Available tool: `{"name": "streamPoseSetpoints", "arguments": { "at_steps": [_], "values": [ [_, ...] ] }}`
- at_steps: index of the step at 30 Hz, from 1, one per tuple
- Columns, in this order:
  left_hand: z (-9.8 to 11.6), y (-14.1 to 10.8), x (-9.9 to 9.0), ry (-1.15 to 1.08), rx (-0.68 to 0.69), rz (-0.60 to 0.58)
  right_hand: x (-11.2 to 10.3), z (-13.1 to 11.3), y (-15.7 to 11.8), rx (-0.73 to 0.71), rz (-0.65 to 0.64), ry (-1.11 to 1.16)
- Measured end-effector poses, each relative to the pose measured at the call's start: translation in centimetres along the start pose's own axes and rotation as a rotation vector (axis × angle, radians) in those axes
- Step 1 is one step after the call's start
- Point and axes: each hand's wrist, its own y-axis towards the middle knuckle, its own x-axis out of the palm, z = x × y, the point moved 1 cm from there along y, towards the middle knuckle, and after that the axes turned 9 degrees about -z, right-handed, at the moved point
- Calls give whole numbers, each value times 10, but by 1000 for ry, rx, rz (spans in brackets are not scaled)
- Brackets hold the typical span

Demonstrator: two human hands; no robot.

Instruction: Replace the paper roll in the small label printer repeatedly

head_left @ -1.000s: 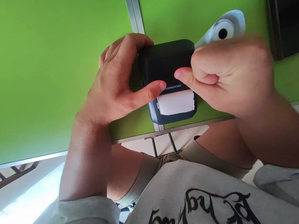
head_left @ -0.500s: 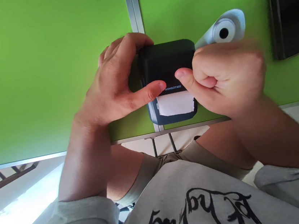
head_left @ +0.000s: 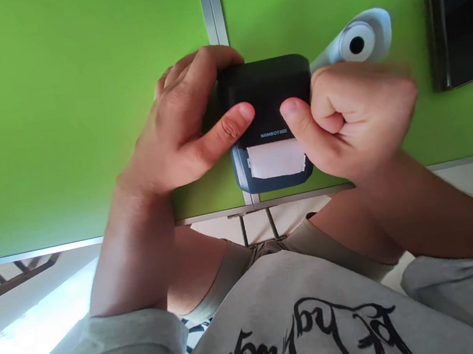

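Note:
A dark label printer (head_left: 266,84) marked NIIMBOT sits near the table's front edge, across the metal seam. From its front slot sticks a white label strip (head_left: 277,159), lying over the blue-grey base. My left hand (head_left: 184,123) grips the printer's left side, its thumb on the black lid and its fingers around the far left corner. On the other side, my right hand (head_left: 364,112) has its fingers curled against the right side and its thumb on the lid. Just beyond that hand lies a roll of white paper (head_left: 368,40) with a dark core, partly hidden.
The green table (head_left: 79,93) has a grey metal seam (head_left: 212,13) running away from me. A black flat object (head_left: 464,17) lies at the far right. My legs and a metal frame (head_left: 16,278) are below the table edge.
Both thumbs have moved away from me along the lid, the left one more, uncovering the printed brand name. The view has shifted slightly; both hands stay on the printer.

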Motion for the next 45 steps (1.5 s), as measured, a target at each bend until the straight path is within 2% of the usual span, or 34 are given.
{"name": "streamPoseSetpoints", "arguments": {
  "at_steps": [4,15,22,27,35,41,45],
  "values": [
    [1,1,0,7,14,5,2,-1,0,23,25,73],
    [-1,2,0,90,50,24,1,0,0,22,27,78],
    [2,2,0,70,12,12,1,-2,0,63,8,26],
    [2,2,3,35,-14,63,0,-2,0,64,18,27],
    [3,-1,3,48,-15,52,-2,-3,1,123,-49,-50],
    [6,-1,7,-11,-58,82,4,0,0,41,65,7],
    [5,-4,11,-8,-49,131,6,-1,0,62,61,2]
  ]
}}
